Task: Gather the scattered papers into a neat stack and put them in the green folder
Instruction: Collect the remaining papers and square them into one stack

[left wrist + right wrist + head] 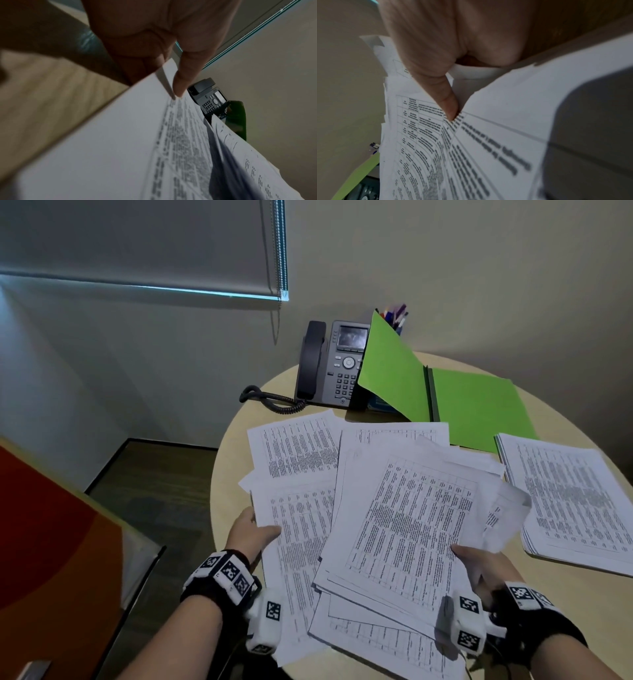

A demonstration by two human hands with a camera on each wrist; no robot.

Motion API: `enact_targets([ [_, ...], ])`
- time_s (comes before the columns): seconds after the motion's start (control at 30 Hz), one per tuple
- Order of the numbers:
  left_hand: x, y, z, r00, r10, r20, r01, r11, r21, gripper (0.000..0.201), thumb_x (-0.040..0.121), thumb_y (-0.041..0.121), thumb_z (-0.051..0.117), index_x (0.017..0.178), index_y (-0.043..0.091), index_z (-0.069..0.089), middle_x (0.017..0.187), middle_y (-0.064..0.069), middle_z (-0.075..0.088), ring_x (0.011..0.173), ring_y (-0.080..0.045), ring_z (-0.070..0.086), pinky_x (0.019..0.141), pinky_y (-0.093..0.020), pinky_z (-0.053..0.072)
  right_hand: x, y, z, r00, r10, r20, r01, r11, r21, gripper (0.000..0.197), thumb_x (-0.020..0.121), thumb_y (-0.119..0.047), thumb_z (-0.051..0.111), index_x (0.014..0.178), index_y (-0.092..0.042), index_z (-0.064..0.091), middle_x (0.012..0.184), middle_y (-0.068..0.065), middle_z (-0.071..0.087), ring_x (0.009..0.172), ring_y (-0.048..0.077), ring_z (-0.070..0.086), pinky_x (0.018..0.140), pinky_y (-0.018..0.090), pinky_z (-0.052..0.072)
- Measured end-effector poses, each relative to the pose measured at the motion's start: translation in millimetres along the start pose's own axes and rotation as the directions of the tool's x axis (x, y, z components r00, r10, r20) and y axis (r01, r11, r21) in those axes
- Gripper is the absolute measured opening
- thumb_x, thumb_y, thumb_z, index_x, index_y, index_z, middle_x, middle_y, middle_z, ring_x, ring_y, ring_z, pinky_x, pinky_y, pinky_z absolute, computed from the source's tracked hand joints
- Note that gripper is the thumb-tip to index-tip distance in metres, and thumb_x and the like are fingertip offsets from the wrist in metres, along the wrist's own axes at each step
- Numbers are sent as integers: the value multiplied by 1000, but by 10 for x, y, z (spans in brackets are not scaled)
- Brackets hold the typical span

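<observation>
Taking the round table [582,604] as the landmark: at its left edge the left hand [251,534] pinches a printed sheet [301,546], thumb [181,83] on top. Over the table's middle, the loose papers [404,518] lie fanned and overlapping. At the near right, the right hand [479,568] pinches that bundle, thumb [448,106] pressed on print. Toward the far side, the green folder [476,405] lies open beside a desk phone [337,364]. A separate paper stack [568,498] rests at the table's right edge.
</observation>
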State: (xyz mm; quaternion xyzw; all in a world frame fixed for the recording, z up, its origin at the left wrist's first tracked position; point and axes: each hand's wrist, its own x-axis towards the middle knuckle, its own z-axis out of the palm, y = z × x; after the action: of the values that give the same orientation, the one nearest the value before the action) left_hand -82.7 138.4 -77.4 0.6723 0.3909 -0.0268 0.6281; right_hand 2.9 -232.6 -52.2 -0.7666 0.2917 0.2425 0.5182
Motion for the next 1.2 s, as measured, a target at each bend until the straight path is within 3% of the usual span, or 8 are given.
enact_targets([
  [0.23, -179, 18, 191, 994, 57, 94, -49, 994, -94, 13, 94, 6, 51, 95, 4, 63, 62, 2, 68, 53, -17, 64, 54, -20, 50, 11, 9, 26, 1000, -24, 4, 24, 999, -30, 41, 75, -25, 75, 54, -1, 49, 33, 4, 28, 28, 13, 27, 41, 20, 28],
  [0.4, -206, 101, 446, 990, 82, 115, -90, 994, 68, 23, 94, 22, 53, 111, 9, 61, 104, -4, 62, 102, -25, 61, 90, -29, 45, -97, -107, 124, 983, -184, 17, 185, 979, -81, 31, 81, -14, 72, 103, 2, 58, 69, 10, 59, 59, 24, 52, 53, 26, 38],
  [0.6, -282, 192, 707, 968, 19, 250, -20, 1000, 3, 40, 84, 19, 69, 120, 7, 58, 114, -11, 66, 103, -26, 63, 90, -33, 50, -239, -196, 271, 959, -259, 113, 269, 959, -89, 26, 78, 3, 70, 103, 6, 62, 82, 15, 67, 62, 18, 57, 46, 21, 44],
  [0.73, -334, 205, 858, 951, 38, 305, -70, 993, 95, 34, 78, 9, 73, 107, 11, 56, 98, -8, 63, 93, -24, 59, 83, -28, 47, -255, -170, 302, 948, -270, 167, 289, 953, -97, 15, 77, 3, 71, 69, -3, 60, 47, -1, 65, 43, 4, 60, 42, 11, 44],
  [0.83, -325, 176, 895, 948, 58, 314, -93, 991, 96, 30, 81, 5, 68, 106, 11, 52, 93, -7, 59, 90, -24, 55, 79, -26, 46, -169, -129, 254, 946, -242, 217, 240, 970, 37, 31, 64, -14, 84, 86, 1, 68, 81, 19, 73, 56, 23, 68, 59, 30, 58],
  [0.97, -347, 243, 891, 925, 92, 368, -91, 996, -19, 26, 85, 5, 65, 107, 11, 53, 94, -3, 60, 85, -14, 56, 63, -10, 44, -117, -91, 154, 937, -222, 270, 141, 947, 288, 47, 70, 4, 75, 114, 4, 57, 102, 20, 68, 80, 23, 69, 57, 17, 57],
  [1.1, -277, 282, 944, 932, 138, 335, -156, 987, 29, 34, 87, 13, 61, 121, 11, 56, 111, -7, 63, 103, -26, 59, 89, -31, 49, -31, -102, 121, 958, -190, 217, 146, 968, 204, 30, 81, 12, 61, 110, 10, 58, 96, 19, 66, 90, 30, 62, 92, 39, 49],
  [1.2, -120, 278, 878, 957, 286, 44, -280, 879, 387, 32, 87, 42, 54, 111, 23, 64, 124, -4, 59, 117, -25, 53, 103, -45, 42, -73, -160, 100, 975, -179, 129, 153, 970, 190, 13, 84, 16, 54, 89, 4, 56, 72, 11, 63, 74, 24, 54, 80, 33, 45],
])
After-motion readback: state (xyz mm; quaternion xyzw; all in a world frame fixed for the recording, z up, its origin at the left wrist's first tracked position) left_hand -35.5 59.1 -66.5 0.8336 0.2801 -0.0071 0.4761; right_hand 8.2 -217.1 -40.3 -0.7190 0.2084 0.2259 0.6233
